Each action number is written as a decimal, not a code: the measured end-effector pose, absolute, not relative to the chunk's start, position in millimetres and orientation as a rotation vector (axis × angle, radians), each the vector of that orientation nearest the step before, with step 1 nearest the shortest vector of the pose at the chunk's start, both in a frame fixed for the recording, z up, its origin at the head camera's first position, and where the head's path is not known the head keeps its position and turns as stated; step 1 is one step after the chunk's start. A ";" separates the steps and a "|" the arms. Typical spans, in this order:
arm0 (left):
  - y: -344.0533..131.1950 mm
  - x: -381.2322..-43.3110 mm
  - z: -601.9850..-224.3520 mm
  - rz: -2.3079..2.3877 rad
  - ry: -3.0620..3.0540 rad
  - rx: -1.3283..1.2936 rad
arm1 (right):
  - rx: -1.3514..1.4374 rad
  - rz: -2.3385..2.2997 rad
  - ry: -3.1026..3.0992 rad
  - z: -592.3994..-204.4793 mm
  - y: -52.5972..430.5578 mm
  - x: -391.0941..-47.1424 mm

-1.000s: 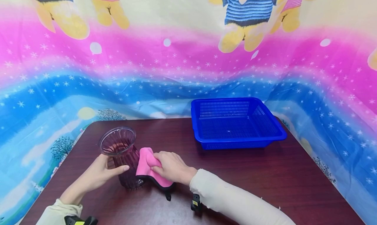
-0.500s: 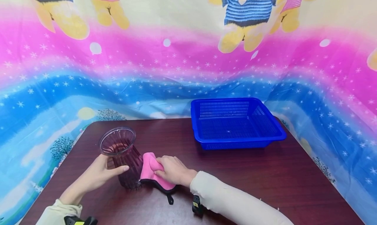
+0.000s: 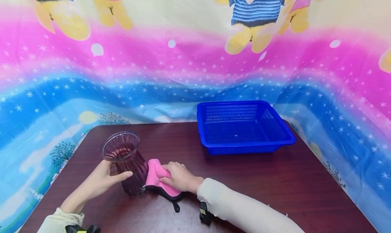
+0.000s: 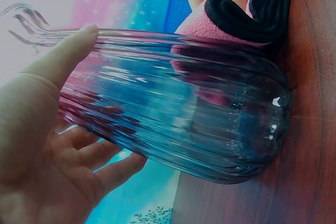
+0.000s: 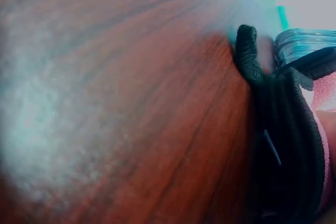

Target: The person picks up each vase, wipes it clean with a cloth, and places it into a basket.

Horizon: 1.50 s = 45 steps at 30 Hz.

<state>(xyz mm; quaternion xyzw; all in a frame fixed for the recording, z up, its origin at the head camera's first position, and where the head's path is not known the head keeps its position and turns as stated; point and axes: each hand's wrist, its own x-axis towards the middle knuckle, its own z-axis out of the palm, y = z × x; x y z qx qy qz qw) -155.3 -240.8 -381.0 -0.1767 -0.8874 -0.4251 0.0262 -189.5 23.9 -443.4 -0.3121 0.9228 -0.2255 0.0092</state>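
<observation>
A ribbed, purple-tinted glass vase (image 3: 132,177) with a flared rim stands at the left of the table, its base down at the tabletop. My left hand (image 3: 99,180) grips it below the rim, thumb on the near side; the left wrist view shows the fingers (image 4: 121,174) around the other side. Just right of the vase, my right hand (image 3: 180,177) holds a bunched pink cloth (image 3: 155,172) with black edging and a small black loop (image 3: 176,206). The cloth lies against the vase's lower side. In the right wrist view, the black edging (image 5: 289,145) hides most of that hand.
A blue plastic basket (image 3: 247,146) with perforated walls sits at the back right of the dark wooden table (image 3: 275,182). Behind the table hangs a printed curtain (image 3: 171,73), close to its back edge.
My right hand has drawn the pink cloth slightly down and right along the vase's side, then stayed nearly still. The left hand keeps its grip on the vase.
</observation>
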 end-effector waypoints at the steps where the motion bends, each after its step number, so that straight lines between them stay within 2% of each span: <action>1: -240.8 -154.9 -380.7 -1.302 -2.751 -0.536 | -0.970 -0.709 2.880 -444.4 24.3 -189.0; 15: -230.9 -146.4 -389.0 -1.249 -2.724 -0.399 | -0.910 -0.758 2.852 -446.5 24.4 -190.5; 31: -205.8 -132.6 -388.2 -0.906 -2.663 0.082 | -0.908 -0.750 2.847 -445.4 23.5 -191.8; 45: -209.3 -135.9 -388.3 -0.949 -2.634 -0.075 | -0.951 -0.736 2.852 -444.7 24.8 -192.4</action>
